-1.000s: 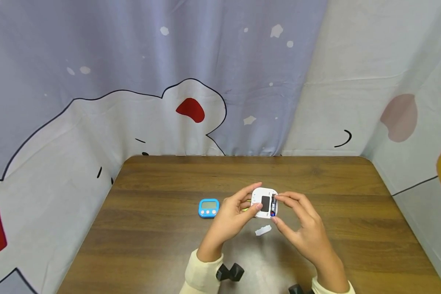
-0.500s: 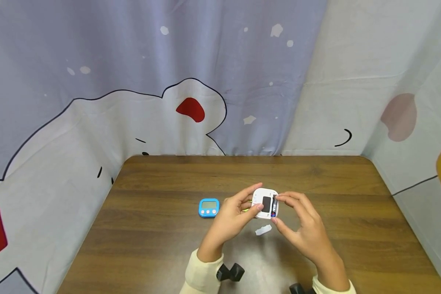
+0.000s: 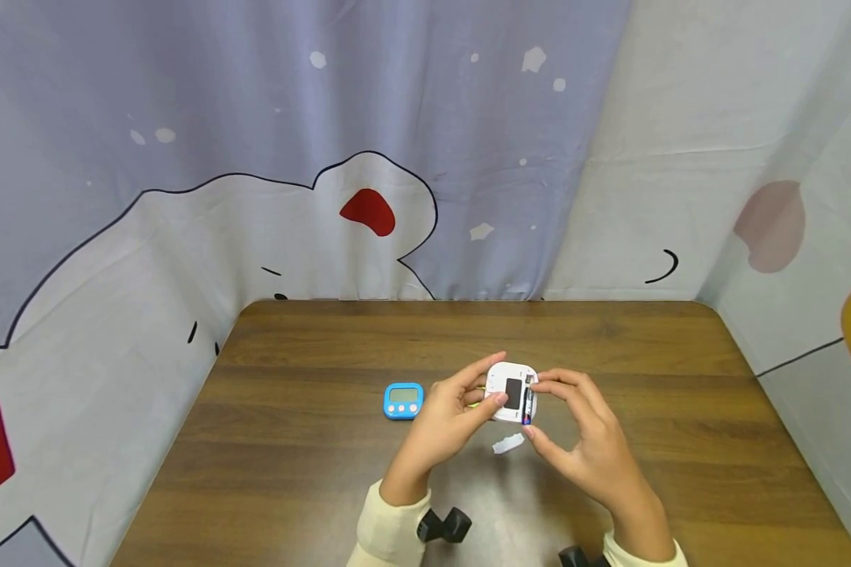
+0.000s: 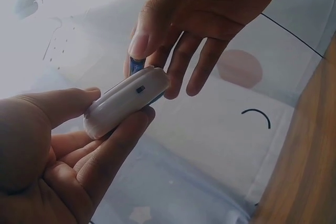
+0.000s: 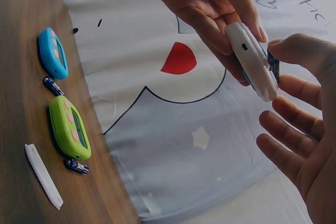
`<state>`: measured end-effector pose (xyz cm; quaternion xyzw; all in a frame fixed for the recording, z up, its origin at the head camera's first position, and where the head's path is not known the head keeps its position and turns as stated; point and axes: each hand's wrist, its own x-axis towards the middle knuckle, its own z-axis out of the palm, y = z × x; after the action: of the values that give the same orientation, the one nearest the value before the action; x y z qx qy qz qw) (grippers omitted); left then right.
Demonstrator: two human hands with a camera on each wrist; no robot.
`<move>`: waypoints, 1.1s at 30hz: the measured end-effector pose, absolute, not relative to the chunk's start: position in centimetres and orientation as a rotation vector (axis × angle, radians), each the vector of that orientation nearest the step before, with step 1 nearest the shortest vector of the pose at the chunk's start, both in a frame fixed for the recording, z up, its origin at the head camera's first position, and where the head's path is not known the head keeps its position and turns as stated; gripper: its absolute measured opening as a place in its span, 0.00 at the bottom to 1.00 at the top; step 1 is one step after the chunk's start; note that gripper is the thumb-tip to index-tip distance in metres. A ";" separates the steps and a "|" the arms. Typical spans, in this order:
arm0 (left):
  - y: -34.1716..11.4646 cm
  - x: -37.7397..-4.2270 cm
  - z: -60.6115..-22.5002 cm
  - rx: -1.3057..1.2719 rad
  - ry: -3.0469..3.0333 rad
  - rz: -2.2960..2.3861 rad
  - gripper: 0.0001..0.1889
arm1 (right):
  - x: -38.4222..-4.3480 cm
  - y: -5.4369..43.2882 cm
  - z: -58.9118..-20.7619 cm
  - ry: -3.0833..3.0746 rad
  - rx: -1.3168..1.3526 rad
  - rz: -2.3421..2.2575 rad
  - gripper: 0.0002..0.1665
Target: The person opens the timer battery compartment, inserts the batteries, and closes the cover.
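Held up over the table in my left hand [image 3: 445,416] is a white digital timer [image 3: 499,380], its back turned up, with the thumb across it and fingers beneath. Its battery slot lies uncovered along the right side. A small blue-and-black battery [image 3: 528,405] sits at that slot, its near end tilted out past the casing. My right hand [image 3: 587,437] pinches the battery between thumb and fingertips. In the left wrist view the battery [image 4: 136,65] stands up from the timer's edge under the right thumb. The other fingers of that hand are spread.
On the table [image 3: 312,488] lies a white battery cover [image 3: 508,443]. A blue timer [image 3: 403,401] is to the left. The right wrist view shows a green timer [image 5: 68,129], with one loose battery [image 5: 53,86] beside it and another battery [image 5: 76,166] nearby. A curtain [image 3: 468,142] hangs behind.
The battery's near end has slid toward me and out past the timer's edge, baring the slot's far end. The right thumb has shifted slightly with it; the left hand stays nearly still.
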<state>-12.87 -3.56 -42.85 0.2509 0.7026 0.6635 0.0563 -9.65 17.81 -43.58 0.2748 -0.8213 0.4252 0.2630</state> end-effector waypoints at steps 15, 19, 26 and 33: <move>-3.6 -13.0 -43.0 0.767 2.095 2.045 0.26 | -9.7 17.7 -43.6 -2.179 0.738 1.142 0.27; -3.6 -13.0 -43.0 0.770 2.107 2.042 0.26 | -9.7 17.7 -43.7 -2.174 0.734 1.138 0.26; -3.7 -13.0 -42.9 0.764 2.078 2.062 0.26 | -9.8 17.6 -43.8 -2.146 0.757 1.146 0.26; -3.7 -13.1 -43.0 0.758 2.063 2.073 0.26 | -9.8 17.5 -43.7 -2.147 0.750 1.158 0.28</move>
<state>-13.10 -3.67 -43.03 0.2503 0.6817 0.6848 0.0603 -9.84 17.51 -43.72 0.2813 -0.8049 0.4343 0.2907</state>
